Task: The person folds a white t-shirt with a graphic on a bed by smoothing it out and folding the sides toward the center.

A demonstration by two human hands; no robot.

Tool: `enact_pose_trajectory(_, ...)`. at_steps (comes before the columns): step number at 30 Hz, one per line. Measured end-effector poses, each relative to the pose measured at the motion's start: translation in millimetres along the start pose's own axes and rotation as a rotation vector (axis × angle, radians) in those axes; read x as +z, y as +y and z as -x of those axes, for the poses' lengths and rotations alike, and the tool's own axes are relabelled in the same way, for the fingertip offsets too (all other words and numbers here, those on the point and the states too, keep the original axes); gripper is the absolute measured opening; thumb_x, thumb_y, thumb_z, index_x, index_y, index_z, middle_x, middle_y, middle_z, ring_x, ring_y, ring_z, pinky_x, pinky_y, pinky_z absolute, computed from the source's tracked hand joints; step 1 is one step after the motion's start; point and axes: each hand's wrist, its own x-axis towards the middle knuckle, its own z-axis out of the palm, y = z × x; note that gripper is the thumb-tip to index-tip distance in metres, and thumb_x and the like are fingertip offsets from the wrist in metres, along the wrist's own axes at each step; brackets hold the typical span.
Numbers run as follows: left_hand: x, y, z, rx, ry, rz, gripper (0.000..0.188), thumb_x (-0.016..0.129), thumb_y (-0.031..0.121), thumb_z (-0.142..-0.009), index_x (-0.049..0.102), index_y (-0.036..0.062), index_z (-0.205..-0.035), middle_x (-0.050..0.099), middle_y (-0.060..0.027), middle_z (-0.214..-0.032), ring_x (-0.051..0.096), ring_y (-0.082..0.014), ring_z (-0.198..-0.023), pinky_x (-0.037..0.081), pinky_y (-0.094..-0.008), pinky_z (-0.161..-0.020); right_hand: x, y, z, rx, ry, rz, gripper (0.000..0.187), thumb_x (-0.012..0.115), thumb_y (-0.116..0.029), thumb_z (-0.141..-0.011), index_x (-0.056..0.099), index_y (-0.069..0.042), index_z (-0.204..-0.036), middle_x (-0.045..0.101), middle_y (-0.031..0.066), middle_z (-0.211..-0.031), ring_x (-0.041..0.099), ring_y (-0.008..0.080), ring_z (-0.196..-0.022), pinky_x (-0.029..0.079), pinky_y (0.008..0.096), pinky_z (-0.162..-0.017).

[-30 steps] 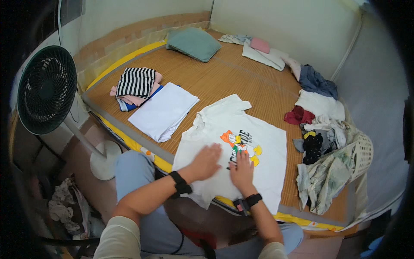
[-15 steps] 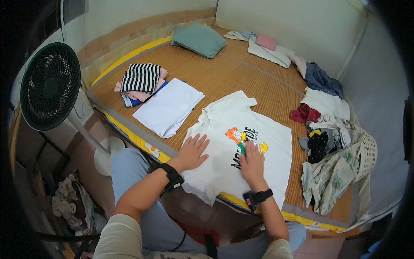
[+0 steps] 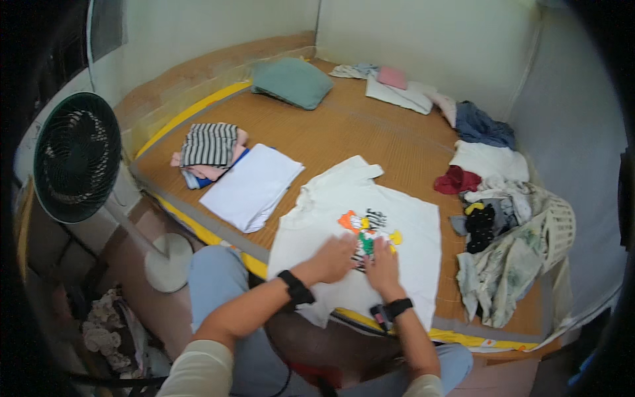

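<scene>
A white T-shirt point(image 3: 410, 225) with a colourful cartoon duck print and dark lettering lies spread flat on the bamboo mat, its near part reaching the mat's yellow-trimmed front edge. My left hand point(image 3: 335, 259) lies on the shirt just left of the print, slightly blurred, its fingers stretched out over the cloth. Beside it, my right hand point(image 3: 383, 268) rests flat with fingers extended on the lower part of the print. Neither hand grips anything. Both wrists wear black bands.
Left of the shirt lie a folded white garment point(image 3: 251, 188) and a folded stack topped by a striped piece point(image 3: 209, 144). A green pillow point(image 3: 292, 83) is at the back. Rumpled clothes point(image 3: 503, 264) and a tipped white basket point(image 3: 561, 228) line the right side. A standing fan point(image 3: 78, 157) is at left.
My left hand has slid right across the shirt, from near its neckline to beside the print. The right hand stays on the print. The whole view has shifted slightly.
</scene>
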Motion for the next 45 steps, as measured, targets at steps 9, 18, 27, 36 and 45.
enact_pose_trajectory(9, 9, -99, 39, -0.437, 0.432, -0.286, 0.060, 0.053, 0.032, -0.086, 0.038, -0.0052, -0.130, 0.037, -0.0241, -0.137, 0.034, -0.0357, -0.127, 0.022, -0.0469, -0.107, -30, 77, 25, 0.372, -0.074, 0.127, 0.061, 0.042, -0.036, -0.090, 0.032, 0.000, -0.138, 0.029, 0.0182, -0.145, 0.025, 0.0329, -0.135, 0.018, 0.0498, -0.108)
enact_pose_trajectory(18, 15, -78, 27, -0.400, 0.194, -0.054, 0.057, 0.047, 0.029, -0.086, 0.038, -0.0042, -0.132, 0.038, -0.0213, -0.138, 0.036, -0.0315, -0.128, 0.024, -0.0430, -0.107, -1, 50, 12, 0.163, -0.017, -0.097, 0.061, 0.054, -0.028, -0.085, 0.035, 0.002, -0.135, 0.038, 0.0207, -0.138, 0.033, 0.0342, -0.129, 0.024, 0.0473, -0.106)
enact_pose_trajectory(27, 13, -22, 36, -0.109, 0.153, 0.029, 0.066, 0.053, 0.039, -0.083, 0.037, -0.0022, -0.133, 0.038, -0.0203, -0.137, 0.036, -0.0330, -0.128, 0.026, -0.0447, -0.106, -23, -29, 1, -0.193, 0.113, -0.198, 0.051, 0.054, -0.018, -0.080, 0.045, 0.003, -0.126, 0.053, 0.0233, -0.121, 0.051, 0.0380, -0.111, 0.038, 0.0457, -0.096)
enact_pose_trajectory(36, -4, -73, 35, -0.216, 0.375, -0.233, 0.065, 0.053, 0.029, -0.084, 0.032, -0.0052, -0.135, 0.033, -0.0234, -0.140, 0.031, -0.0353, -0.130, 0.023, -0.0470, -0.107, -30, 91, 41, 0.254, 0.022, 0.167, 0.058, 0.047, -0.029, -0.088, 0.036, 0.003, -0.134, 0.036, 0.0217, -0.139, 0.031, 0.0362, -0.130, 0.023, 0.0473, -0.106)
enact_pose_trajectory(45, -7, -92, 70, -0.368, 0.162, -0.054, 0.069, 0.049, 0.040, -0.087, 0.030, -0.0058, -0.135, 0.030, -0.0235, -0.142, 0.029, -0.0338, -0.132, 0.022, -0.0425, -0.109, -22, 27, 46, 0.063, -0.126, -0.017, 0.064, 0.053, -0.031, -0.085, 0.031, 0.002, -0.137, 0.033, 0.0217, -0.141, 0.030, 0.0349, -0.131, 0.023, 0.0498, -0.106)
